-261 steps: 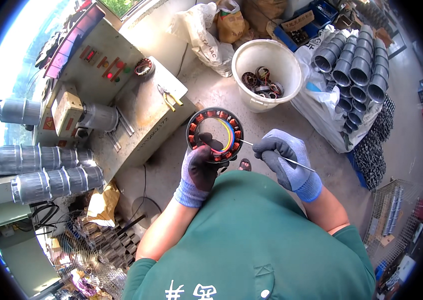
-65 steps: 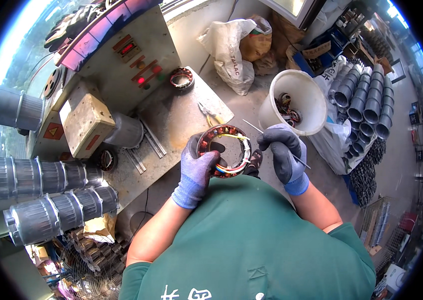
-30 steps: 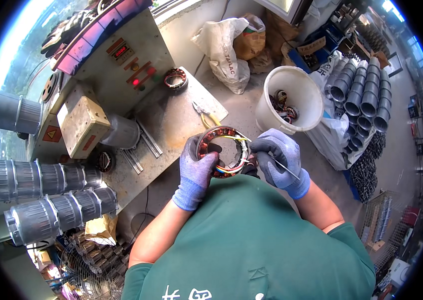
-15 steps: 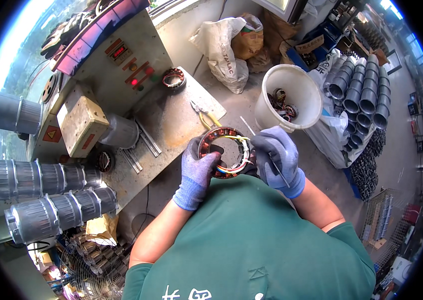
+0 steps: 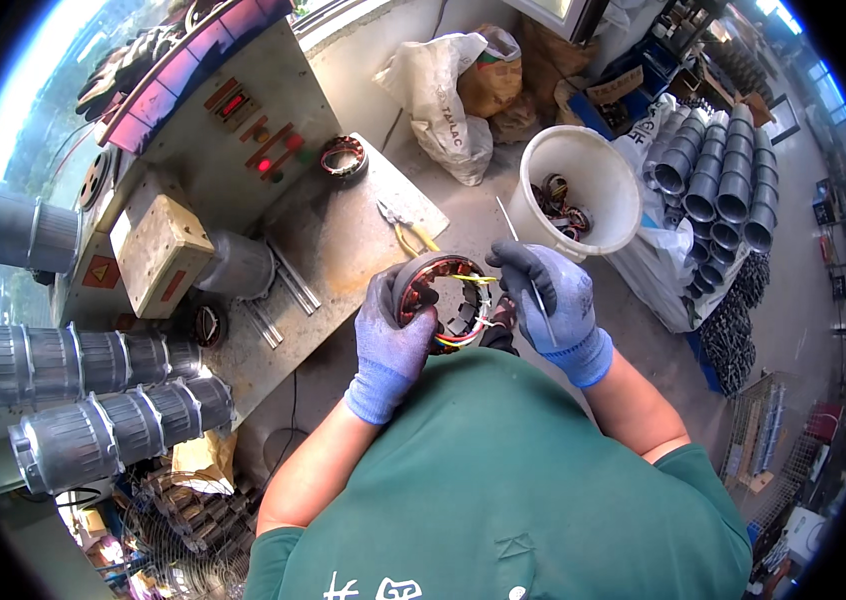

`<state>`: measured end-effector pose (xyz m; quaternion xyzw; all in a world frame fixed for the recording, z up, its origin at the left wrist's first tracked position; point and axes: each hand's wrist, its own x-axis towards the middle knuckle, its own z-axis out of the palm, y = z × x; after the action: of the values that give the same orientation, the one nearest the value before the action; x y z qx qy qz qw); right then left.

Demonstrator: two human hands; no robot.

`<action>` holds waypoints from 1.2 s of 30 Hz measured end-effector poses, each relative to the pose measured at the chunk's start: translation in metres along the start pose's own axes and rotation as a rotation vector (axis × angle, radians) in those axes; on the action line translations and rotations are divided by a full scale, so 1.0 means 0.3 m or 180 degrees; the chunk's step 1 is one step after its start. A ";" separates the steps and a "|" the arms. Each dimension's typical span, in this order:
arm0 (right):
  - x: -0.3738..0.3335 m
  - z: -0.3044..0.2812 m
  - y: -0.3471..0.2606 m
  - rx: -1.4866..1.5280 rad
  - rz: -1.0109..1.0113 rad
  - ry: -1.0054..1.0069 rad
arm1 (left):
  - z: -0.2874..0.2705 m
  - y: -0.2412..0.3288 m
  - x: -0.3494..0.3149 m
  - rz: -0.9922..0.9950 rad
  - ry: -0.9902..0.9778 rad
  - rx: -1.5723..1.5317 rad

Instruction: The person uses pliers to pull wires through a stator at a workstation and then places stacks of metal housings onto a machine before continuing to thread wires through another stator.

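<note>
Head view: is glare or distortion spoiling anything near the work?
In the head view, glare washes out the window at upper left, away from the wound ring; in the head view, bending and black corners sit toward the rim; in the head view, the thin rod stands out, but fine wire detail is too small to judge.

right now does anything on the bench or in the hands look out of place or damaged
Only the pliers look slightly untidy, lying spread open at the edge of the bench. The wound ring in the left hand shows no obvious damage, though its finer details are too small to judge.
</note>
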<state>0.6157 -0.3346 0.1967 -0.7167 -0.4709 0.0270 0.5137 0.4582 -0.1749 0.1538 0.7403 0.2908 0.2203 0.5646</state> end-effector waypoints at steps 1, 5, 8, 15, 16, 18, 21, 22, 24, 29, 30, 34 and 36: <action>0.009 0.003 0.012 -0.0370 -0.0246 -0.0023 | 0.001 0.000 0.000 -0.0010 0.0002 0.0038; 0.042 0.014 -0.001 -0.0567 -0.0348 -0.0024 | 0.002 0.035 0.001 0.0025 0.0019 0.0231; 0.043 0.012 -0.017 -0.0624 -0.0010 -0.0127 | 0.003 0.076 0.000 -0.0045 -0.0018 0.0269; 0.065 0.017 -0.022 -0.0752 -0.0350 -0.0127 | 0.010 0.064 0.004 0.0020 -0.0060 0.0317; 0.065 0.020 -0.017 -0.0742 -0.0363 -0.0152 | 0.011 0.066 0.005 -0.0027 -0.0069 0.0293; 0.065 0.023 -0.011 -0.0758 -0.0375 -0.0187 | 0.011 0.072 0.007 -0.0125 -0.0087 0.0246; 0.068 0.027 -0.003 -0.0840 -0.0401 -0.0190 | 0.012 0.074 0.011 -0.0187 -0.0151 0.0215; 0.066 0.031 0.004 -0.0872 -0.0428 -0.0170 | 0.013 0.070 0.014 -0.0195 -0.0153 0.0215; 0.067 0.033 0.012 -0.0915 -0.0515 -0.0062 | 0.014 0.052 0.018 -0.0212 -0.0151 0.0217; 0.066 -0.011 0.039 -0.0343 -0.0200 0.0483 | 0.003 0.057 0.029 -0.0651 -0.0260 -0.0432; 0.069 -0.030 0.048 -0.0596 -0.0097 0.0443 | -0.001 0.076 0.031 -0.0832 -0.0313 -0.0597; 0.071 -0.060 0.059 -0.0408 -0.0207 0.0333 | 0.005 0.084 0.030 -0.1095 -0.0189 -0.1174; 0.058 -0.063 0.018 0.0072 -0.0199 0.0143 | -0.004 0.079 0.028 -0.1248 -0.0236 -0.1177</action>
<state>0.6386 -0.3360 0.2092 -0.6961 -0.4812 0.0001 0.5328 0.4679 -0.1730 0.1768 0.5617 0.3626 0.1289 0.7324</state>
